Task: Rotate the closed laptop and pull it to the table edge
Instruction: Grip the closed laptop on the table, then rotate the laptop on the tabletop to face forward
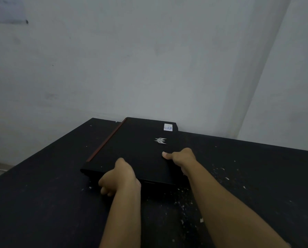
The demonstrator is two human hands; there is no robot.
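Observation:
A closed black laptop (135, 147) lies flat on the black table (51, 203), far from me and near the wall. It carries a silver logo, a white sticker at its far right corner and a red strip along its left edge. My left hand (121, 176) grips its near edge, thumb on the lid and fingers curled below. My right hand (182, 158) holds the right side edge, thumb pressed flat on the lid.
A grey wall (149, 59) rises right behind the table's far edge. White specks and crumbs (185, 204) are scattered over the table surface on the near right. The table's left edge (35, 154) drops away to the floor.

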